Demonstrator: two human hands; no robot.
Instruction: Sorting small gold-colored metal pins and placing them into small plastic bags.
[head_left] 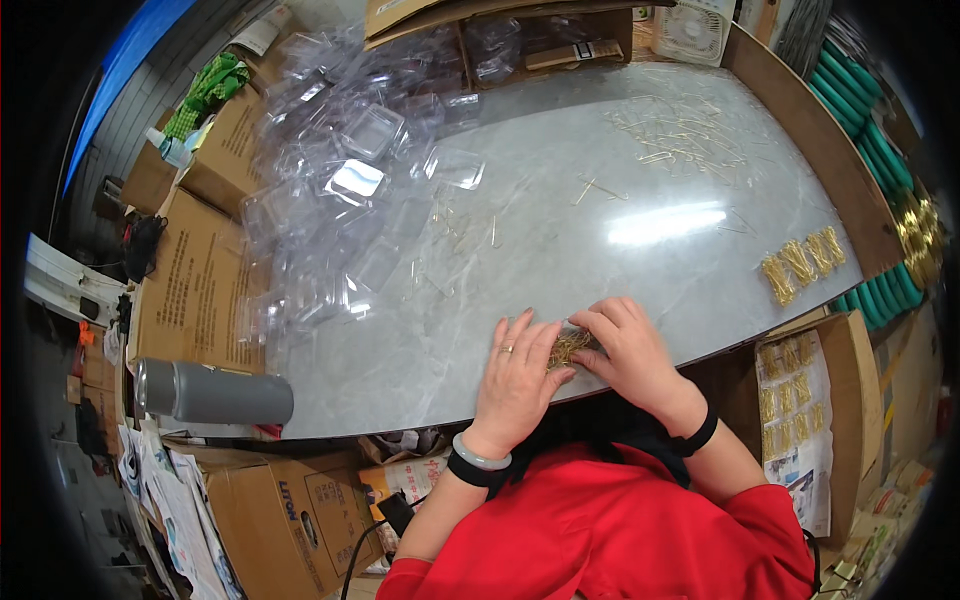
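You are gathering gold wires [570, 349] between your left hand [513, 375] and right hand [632, 350], fingers [541, 343] half curled, holding them from both sides, near the front edge of the grey counter [540, 250]. Clear boxes [373, 130] are covering its left; cartons [200, 285] are standing alongside.

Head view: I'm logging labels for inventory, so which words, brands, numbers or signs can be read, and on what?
Wording isn't copied here.
Left cardboard box: dark rows, blurred.
Lower cardboard box: bold blue lettering, legible; finer print unclear.
Orange-white package: red characters, partly hidden.
Paper sheet, right: too small to read.
Small label, top: too small to read.
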